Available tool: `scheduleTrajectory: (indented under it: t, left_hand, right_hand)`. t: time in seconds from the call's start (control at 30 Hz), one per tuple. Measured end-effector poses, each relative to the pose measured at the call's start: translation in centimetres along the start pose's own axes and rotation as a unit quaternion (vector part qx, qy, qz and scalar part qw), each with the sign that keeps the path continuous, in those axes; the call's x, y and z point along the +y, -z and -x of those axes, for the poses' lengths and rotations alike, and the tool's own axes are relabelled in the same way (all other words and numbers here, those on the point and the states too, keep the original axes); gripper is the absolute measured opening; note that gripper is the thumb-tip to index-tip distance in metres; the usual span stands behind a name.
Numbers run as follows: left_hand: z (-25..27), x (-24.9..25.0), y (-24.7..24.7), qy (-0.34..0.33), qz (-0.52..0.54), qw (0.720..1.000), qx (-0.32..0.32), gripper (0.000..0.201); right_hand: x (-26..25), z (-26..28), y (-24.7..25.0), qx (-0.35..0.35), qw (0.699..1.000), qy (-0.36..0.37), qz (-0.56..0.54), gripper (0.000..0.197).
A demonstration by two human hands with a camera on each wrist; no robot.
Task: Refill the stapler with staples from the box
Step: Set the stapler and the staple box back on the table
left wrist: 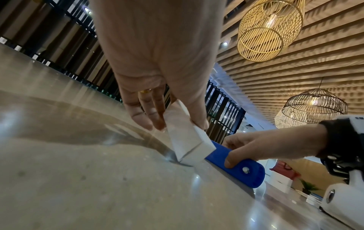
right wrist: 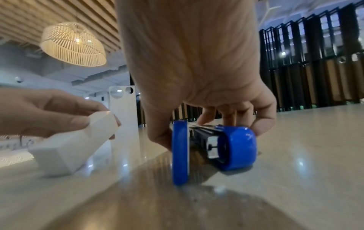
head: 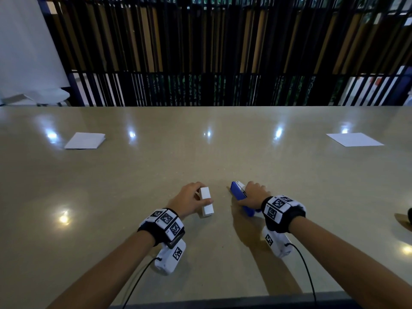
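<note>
Left hand (head: pixel 189 198) grips box (head: pixel 206 204); right hand (head: pixel 253 195) half-hides stapler (head: pixel 238 192).

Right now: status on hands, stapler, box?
Left hand grips box. Right hand holds stapler on its side on table. Nothing between.

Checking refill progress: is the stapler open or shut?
Open: in the right wrist view the blue stapler lies on its side, its halves spread apart, the metal staple channel exposed.

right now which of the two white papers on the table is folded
The paper on the far left: it shows a doubled edge like a folded sheet, while the paper on the far right lies as one flat sheet.
</note>
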State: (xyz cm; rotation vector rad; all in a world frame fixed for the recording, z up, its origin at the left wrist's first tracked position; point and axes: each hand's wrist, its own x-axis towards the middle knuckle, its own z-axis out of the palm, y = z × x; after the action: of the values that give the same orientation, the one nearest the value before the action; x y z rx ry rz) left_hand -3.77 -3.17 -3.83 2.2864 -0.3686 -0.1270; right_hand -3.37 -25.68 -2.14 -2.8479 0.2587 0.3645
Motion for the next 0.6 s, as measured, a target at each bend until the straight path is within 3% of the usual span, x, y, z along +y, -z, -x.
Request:
scheduleTrajectory:
  t: [0.07,0.17,0.27,0.33,0.5,0.6]
  left_hand:
    - [0.0,0.1,0.0,0.001,0.019,1.000,-0.010,0.047]
    - [0.1,0.0,0.1,0.007,0.078,0.997,-0.020,0.046]
    - [0.2,-0.1,0.1,0.014,0.103,0.994,-0.027,0.048]
    - [0.3,-0.1,0.2,0.017,0.109,0.994,-0.026,0.050]
    - [0.3,-0.3,0.3,0.028,0.110,0.993,-0.031,0.051]
    - [0.1,0.1,0.3,0.017,0.054,0.998,-0.027,0.042]
  right_hand:
    - [0.0,0.4,0.4,-0.009,0.999,0.000,-0.034,0.060]
    - [0.6,0.5,0.9,-0.042,0.997,-0.005,-0.072,0.037]
    - [1.0,0.6,0.8,-0.061,0.995,-0.020,-0.082,0.034]
    - [1.2,0.4,0.4,-0.038,0.995,-0.024,-0.092,0.039]
    - [0.5,0.8,-0.1,0.066,0.996,-0.039,-0.034,0.076]
    - [-0.1,1.3,-0.4,0.093,0.995,-0.025,-0.013,0.060]
